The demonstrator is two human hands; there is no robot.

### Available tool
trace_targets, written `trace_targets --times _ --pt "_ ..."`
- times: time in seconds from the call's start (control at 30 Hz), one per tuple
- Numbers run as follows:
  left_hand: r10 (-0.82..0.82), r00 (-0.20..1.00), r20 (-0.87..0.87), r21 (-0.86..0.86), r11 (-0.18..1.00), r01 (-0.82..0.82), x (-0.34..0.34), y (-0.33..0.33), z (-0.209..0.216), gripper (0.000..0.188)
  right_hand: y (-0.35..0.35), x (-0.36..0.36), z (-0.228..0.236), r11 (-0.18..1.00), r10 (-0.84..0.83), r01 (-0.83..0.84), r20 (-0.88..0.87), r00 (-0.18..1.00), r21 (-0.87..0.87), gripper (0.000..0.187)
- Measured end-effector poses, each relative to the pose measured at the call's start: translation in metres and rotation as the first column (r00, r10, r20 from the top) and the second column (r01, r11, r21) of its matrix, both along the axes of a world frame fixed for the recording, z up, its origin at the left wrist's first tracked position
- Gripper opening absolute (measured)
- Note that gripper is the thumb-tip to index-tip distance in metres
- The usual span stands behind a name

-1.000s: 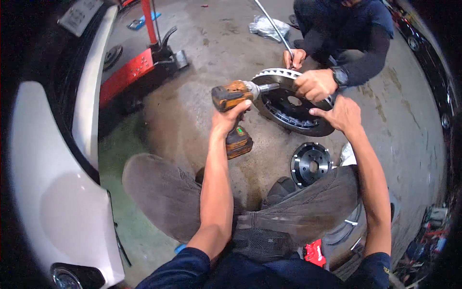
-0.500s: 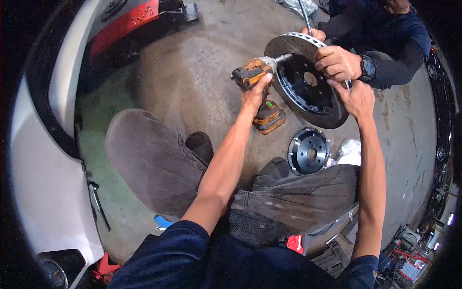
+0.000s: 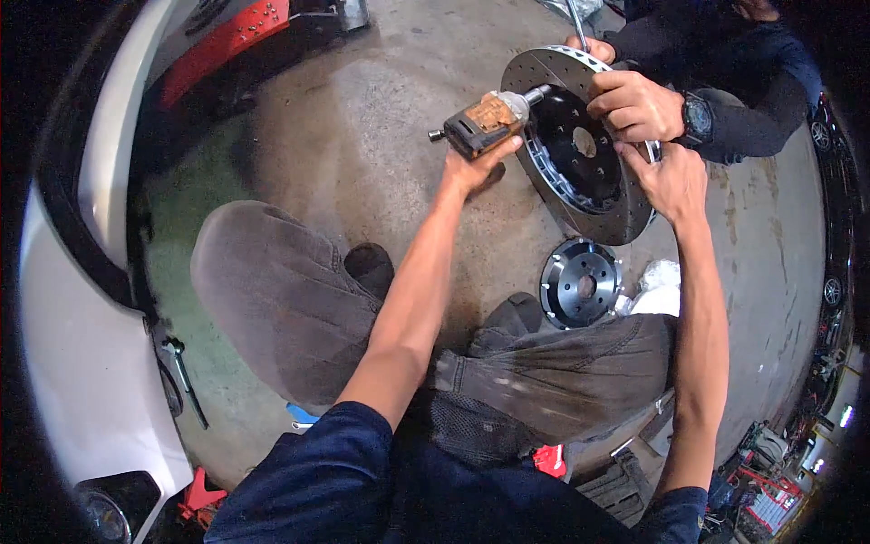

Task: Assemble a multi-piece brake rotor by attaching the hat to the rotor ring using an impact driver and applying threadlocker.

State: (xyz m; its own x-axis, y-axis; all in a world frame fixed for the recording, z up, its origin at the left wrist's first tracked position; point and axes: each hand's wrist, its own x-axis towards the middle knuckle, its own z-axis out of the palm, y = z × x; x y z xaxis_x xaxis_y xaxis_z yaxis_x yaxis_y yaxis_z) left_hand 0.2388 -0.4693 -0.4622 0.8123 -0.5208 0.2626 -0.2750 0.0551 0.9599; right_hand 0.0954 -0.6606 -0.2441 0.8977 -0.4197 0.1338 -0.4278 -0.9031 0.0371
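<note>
My left hand (image 3: 478,170) is closed round the grip of an orange and black cordless impact wrench (image 3: 487,124). Its socket end meets the inner ring of bolts on a drilled brake disc (image 3: 618,227) with a black centre. The disc is held up at a tilt off the floor. My right hand (image 3: 675,181) grips the disc's right rim, thumb on the near face. A co-worker's hand (image 3: 634,109) clasps the same rim just above mine. The co-worker's other hand (image 3: 594,49) is behind the disc's top edge, by a long metal tool shaft (image 3: 576,20).
A second black disc centre (image 3: 581,288) lies on the floor by my foot, beside white plastic wrapping (image 3: 659,286). A white car body (image 3: 91,344) stands at left, with a ratchet (image 3: 187,385) near it. Small fasteners sit on a red surface (image 3: 245,41) at the far left.
The impact wrench has rolled in my left hand, so its battery, which showed below, is now hidden. The disc has tilted slightly. My right hand keeps its hold.
</note>
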Motion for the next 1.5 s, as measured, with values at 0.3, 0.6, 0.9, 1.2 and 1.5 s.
trace_targets --times 0.3,0.6,0.9,1.2,1.5 --pt "0.041 0.959 -0.282 -0.237 0.965 -0.111 -0.005 -0.012 0.003 0.035 -0.002 0.0 -0.005 0.999 0.033 -0.035 0.053 0.998 0.027 0.064" --pt "-0.034 0.876 -0.481 -0.248 0.964 -0.099 -0.009 -0.011 -0.003 0.032 -0.005 -0.003 -0.007 0.999 0.035 -0.035 0.048 0.998 0.002 0.056" --pt "-0.035 0.88 -0.474 -0.249 0.964 -0.096 -0.008 -0.008 0.005 0.034 -0.002 -0.003 -0.005 1.0 0.002 -0.003 0.043 0.999 0.021 0.06" --pt "0.009 0.897 -0.442 -0.09 0.994 -0.055 -0.007 -0.005 0.012 0.042 -0.003 -0.007 -0.003 1.0 -0.023 0.021 0.081 0.996 0.02 0.06" --pt "-0.162 0.678 -0.717 -0.305 0.947 -0.097 -0.019 0.007 -0.023 0.05 -0.007 -0.017 -0.002 0.992 -0.124 0.124 0.068 0.99 0.003 0.062"
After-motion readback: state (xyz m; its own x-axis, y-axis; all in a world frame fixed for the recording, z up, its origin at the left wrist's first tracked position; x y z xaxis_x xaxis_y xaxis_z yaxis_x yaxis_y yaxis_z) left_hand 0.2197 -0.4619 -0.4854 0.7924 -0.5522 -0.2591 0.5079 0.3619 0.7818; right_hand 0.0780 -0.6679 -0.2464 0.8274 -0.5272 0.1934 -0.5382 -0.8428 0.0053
